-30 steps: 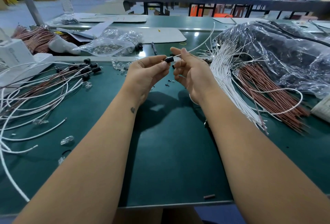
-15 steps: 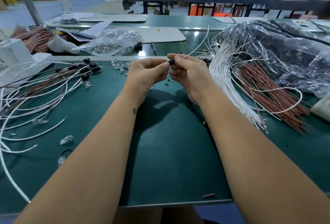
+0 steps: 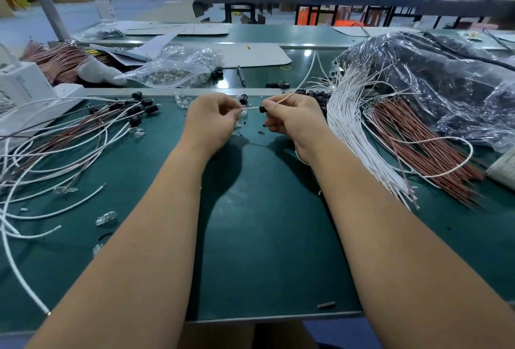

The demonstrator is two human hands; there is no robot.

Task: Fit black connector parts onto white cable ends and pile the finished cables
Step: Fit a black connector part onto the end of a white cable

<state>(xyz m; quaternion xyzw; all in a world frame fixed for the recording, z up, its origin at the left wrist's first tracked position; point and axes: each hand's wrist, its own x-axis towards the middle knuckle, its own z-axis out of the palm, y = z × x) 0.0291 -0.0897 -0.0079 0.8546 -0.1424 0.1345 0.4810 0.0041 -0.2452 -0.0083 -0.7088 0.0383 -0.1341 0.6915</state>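
Two hands: raised together over the green bench (image 3: 264, 237), each pinching one white cable (image 3: 281, 100).
Left hand (image 3: 211, 120): fingers curled, thumb and forefinger nipping the cable's free tip, which now pokes out leftward through the connector.
Right hand (image 3: 292, 117): fingers curled round the black connector (image 3: 262, 109) and the cable behind it, which arcs up and away toward the far bench.
What changed: half a second ago both hands met over the connector, hiding it; now they have drawn apart, and a short stretch of white cable shows between them.
What it means: by the look of it, the end has gone through the connector and is being pulled to seat; fit not yet confirmed.
Finished pile (image 3: 83, 131): capped cables lying at the left, well apart from the hands; this cable has yet to join them.
Stock: white cable bundle (image 3: 359, 131) just right of the right hand, loose black connectors (image 3: 317, 95) behind it.
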